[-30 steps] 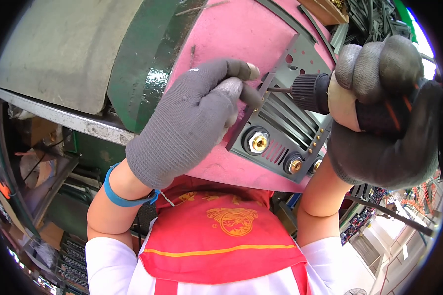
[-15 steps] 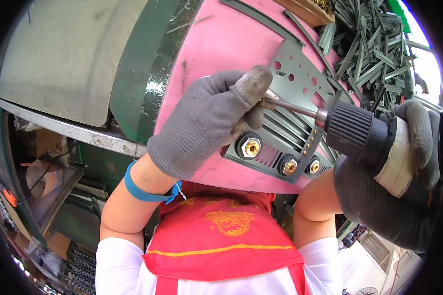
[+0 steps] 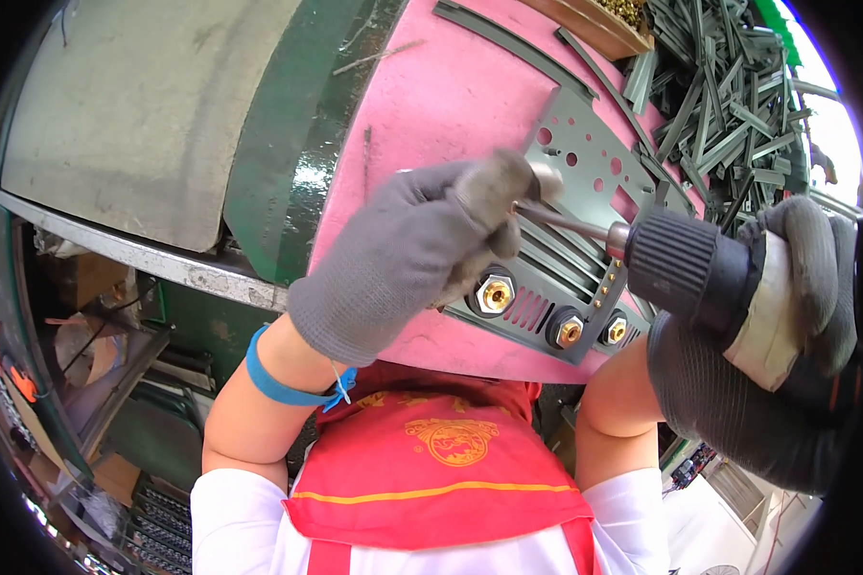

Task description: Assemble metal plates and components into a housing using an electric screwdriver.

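My right hand (image 3: pixel 748 402), in a grey glove, is wrapped round a black power screwdriver (image 3: pixel 676 254) with a ribbed collar and pale tape on its body. Its long metal bit (image 3: pixel 575 222) points left, reaching the fingertips of my gloved left hand (image 3: pixel 393 254). Those left fingers are curled and pinched at the bit's tip, slightly blurred; what they hold is hidden. Beneath lies a grey metal panel (image 3: pixel 590 139) with round holes and slots. Black-collared brass fittings (image 3: pixel 495 295) sit along its near edge, and a strip with small brass studs (image 3: pixel 607 278) stands beside them.
Pink sheeting (image 3: pixel 451 96) covers the bench under the panel. Long dark strips (image 3: pixel 513 43) lie beyond it. At the far right is a heap of grey metal pieces (image 3: pixel 719 96), beside a wooden tray (image 3: pixel 594 24) of small brass parts. A metal-edged surface (image 3: pixel 134 125) stands left.
My left fingertips have shifted slightly at the bit's tip and are now blurred. The screwdriver has moved a little to the left. The whole view has shifted slightly.
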The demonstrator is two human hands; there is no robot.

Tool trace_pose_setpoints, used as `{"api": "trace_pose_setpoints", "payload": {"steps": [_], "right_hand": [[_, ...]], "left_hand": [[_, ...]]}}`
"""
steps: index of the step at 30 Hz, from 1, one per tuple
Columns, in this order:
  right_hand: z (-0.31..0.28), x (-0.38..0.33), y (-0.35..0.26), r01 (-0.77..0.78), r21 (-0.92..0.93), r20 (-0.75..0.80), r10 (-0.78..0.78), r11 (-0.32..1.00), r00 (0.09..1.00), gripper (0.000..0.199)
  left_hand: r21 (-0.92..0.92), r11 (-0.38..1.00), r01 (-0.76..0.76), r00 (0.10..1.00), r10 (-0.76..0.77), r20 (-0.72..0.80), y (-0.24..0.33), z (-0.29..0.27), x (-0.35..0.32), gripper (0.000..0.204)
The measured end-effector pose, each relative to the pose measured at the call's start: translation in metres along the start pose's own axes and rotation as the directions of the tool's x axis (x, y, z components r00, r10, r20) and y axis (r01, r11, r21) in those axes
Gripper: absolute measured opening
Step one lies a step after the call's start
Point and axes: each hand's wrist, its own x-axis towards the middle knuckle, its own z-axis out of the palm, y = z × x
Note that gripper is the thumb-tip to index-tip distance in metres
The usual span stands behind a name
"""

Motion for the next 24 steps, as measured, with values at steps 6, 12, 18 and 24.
{"api": "trace_pose_setpoints", "payload": {"steps": [6, 12, 18, 24], "right_hand": [[-0.014, 0.006, 0.013, -0.011, -0.033, -0.014, 0.010, 0.999, 1.000, 0.023], [-0.025, 0.003, 0.022, -0.047, -0.055, -0.021, 0.046, 0.997, 0.999, 0.024], [-0.029, 0.003, 0.029, -0.070, -0.074, -0.018, 0.069, 0.995, 0.997, 0.025], [-0.032, 0.012, 0.034, -0.073, -0.086, 0.001, 0.073, 0.994, 0.997, 0.025]], "left_hand": [[0.578, 0.754, -0.313, 0.912, 0.408, -0.038, -0.022, -0.008, 0.013, 0.052], [0.727, 0.599, -0.335, 0.881, 0.473, 0.016, -0.042, -0.008, 0.025, 0.054], [0.734, 0.594, -0.329, 0.872, 0.490, -0.005, -0.040, -0.006, 0.026, 0.046], [0.744, 0.573, -0.344, 0.859, 0.512, 0.004, -0.041, -0.006, 0.025, 0.044]]}}
